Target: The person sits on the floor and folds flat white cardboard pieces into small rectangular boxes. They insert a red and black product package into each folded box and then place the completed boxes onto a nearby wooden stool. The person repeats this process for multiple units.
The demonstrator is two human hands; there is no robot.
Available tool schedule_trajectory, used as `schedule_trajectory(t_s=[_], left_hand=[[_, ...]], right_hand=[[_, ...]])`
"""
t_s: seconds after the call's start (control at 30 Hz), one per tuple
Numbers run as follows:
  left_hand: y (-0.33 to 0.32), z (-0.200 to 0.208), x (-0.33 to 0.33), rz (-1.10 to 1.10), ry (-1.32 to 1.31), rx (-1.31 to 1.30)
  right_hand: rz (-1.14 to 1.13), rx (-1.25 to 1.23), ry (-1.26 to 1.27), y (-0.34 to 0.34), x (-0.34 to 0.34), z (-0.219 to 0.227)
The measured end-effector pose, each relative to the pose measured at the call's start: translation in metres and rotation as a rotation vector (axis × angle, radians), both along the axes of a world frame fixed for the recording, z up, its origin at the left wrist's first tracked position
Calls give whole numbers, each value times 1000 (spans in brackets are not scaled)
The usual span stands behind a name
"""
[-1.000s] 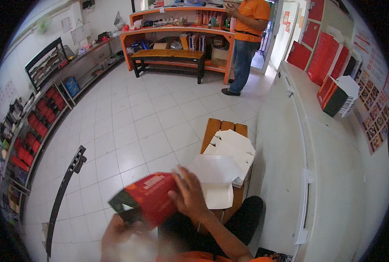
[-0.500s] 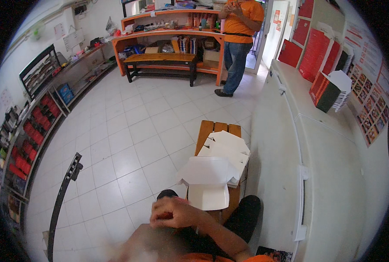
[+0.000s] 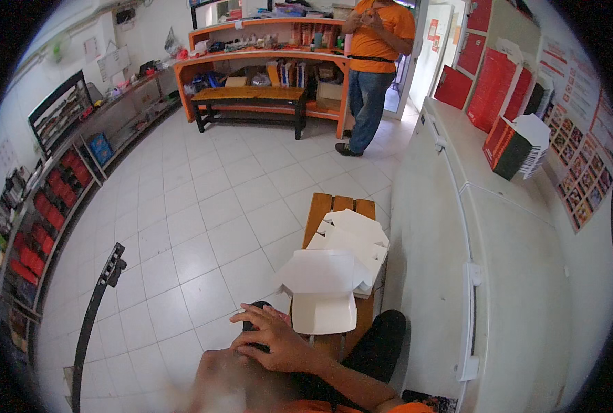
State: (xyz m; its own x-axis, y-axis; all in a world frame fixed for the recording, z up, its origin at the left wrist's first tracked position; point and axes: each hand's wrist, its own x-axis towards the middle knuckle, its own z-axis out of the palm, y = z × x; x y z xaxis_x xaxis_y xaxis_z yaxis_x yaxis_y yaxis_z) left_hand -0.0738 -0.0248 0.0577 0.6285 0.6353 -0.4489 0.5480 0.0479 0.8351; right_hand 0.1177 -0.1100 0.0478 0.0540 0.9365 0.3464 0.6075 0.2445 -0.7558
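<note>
White box (image 3: 325, 310) lies unfolded beyond the right hand (image 3: 273, 342), whose fingers spread; I cannot tell the blurred left hand (image 3: 232, 375)'s state; a printed poster (image 3: 585, 172) hangs right.

Right hand (image 3: 277, 342) with fingers slightly bent and parted, left hand (image 3: 222, 365) beside it, low and partly blurred, right forearm slanting

Your bare left hand (image 3: 241, 377) is blurred, its fingers hidden from your view near your bare right hand (image 3: 275, 339), and the top edge cuts off the standing person in orange shirt and blue jeans (image 3: 381, 41).
</note>
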Motion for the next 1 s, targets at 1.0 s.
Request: schedule_trajectory(t_s=[1.0], left_hand=[[7,-11,70,426,-799,210]], right_hand=[[30,398,-436,9,47,-32]])
